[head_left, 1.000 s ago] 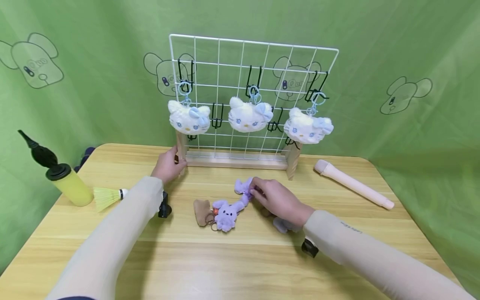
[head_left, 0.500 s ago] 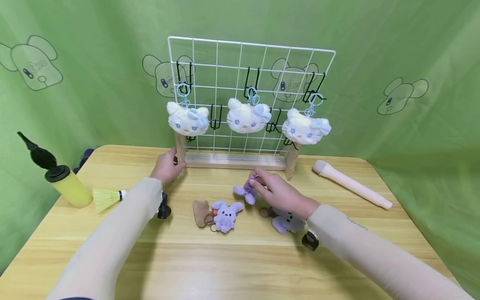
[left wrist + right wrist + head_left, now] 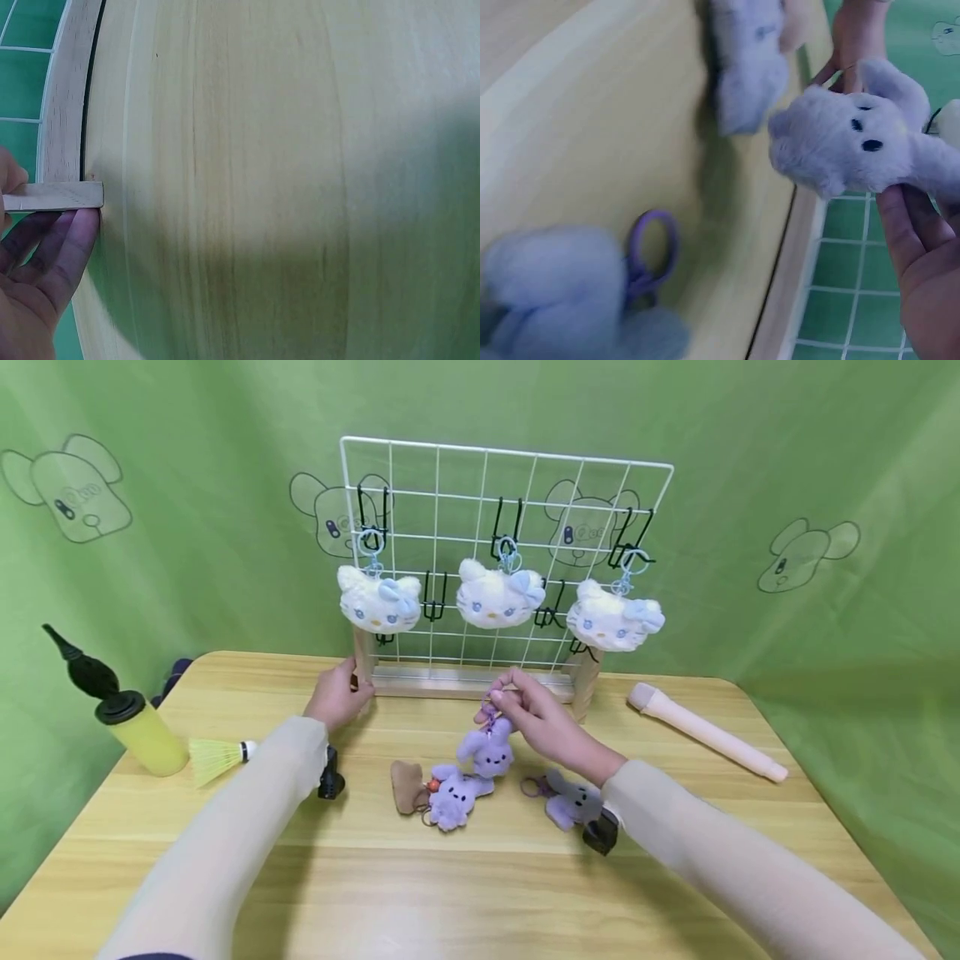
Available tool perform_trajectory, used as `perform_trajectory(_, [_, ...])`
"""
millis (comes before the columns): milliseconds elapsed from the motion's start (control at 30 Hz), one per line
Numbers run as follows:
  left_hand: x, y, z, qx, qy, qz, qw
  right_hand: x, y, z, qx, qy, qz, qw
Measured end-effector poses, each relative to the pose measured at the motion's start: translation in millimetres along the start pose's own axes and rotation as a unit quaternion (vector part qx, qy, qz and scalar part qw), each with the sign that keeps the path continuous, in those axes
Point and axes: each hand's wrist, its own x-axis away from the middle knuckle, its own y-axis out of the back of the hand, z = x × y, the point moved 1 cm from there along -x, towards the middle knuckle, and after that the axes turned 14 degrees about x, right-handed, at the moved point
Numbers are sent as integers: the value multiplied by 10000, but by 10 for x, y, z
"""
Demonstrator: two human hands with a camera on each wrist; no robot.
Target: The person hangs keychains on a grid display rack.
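Observation:
In the head view my right hand [image 3: 551,722] pinches the purple ring of a purple plush bunny keychain [image 3: 491,758]. The bunny hangs below the fingers, and its face shows in the right wrist view beside the hand [image 3: 934,277]. My left hand [image 3: 336,696] grips the wooden side support [image 3: 56,196] of a white wire grid rack [image 3: 474,687], thumb on one side and fingers on the other. Just below the hanging bunny lies a second purple plush bunny [image 3: 452,799]. Another purple plush keychain [image 3: 573,800] lies under my right wrist, partly hidden by the wrist camera.
Three white plush cat keychains [image 3: 491,597] hang from black hooks on the rack; other hooks [image 3: 434,597] hold nothing. A brown plush piece [image 3: 407,787] lies left of the bunnies. A yellow pump [image 3: 150,739] and shuttlecock [image 3: 213,760] stand left; a pink microphone [image 3: 705,731] lies right.
My right hand has lifted the purple bunny keychain off the table by its ring, so it now hangs with its face forward. The left hand keeps its grip on the rack.

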Motion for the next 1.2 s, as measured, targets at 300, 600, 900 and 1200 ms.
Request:
perform_trajectory(300, [21, -9, -17, 101, 20, -26, 9999, -283, 14, 261, 70, 208, -423, 9989])
perform_trajectory(600, [42, 7, 8, 108, 32, -29, 9999, -640, -6, 515, 403, 369, -710, 9960])
perform_trajectory(900, [-4, -22, -25, 57, -52, -82, 9999, -880, -59, 620, 996, 410, -1004, 9891])
perform_trajectory(1200, [3, -10, 11, 89, -44, -63, 9999, -990, -157, 565, 1597, 273, -1022, 9815])
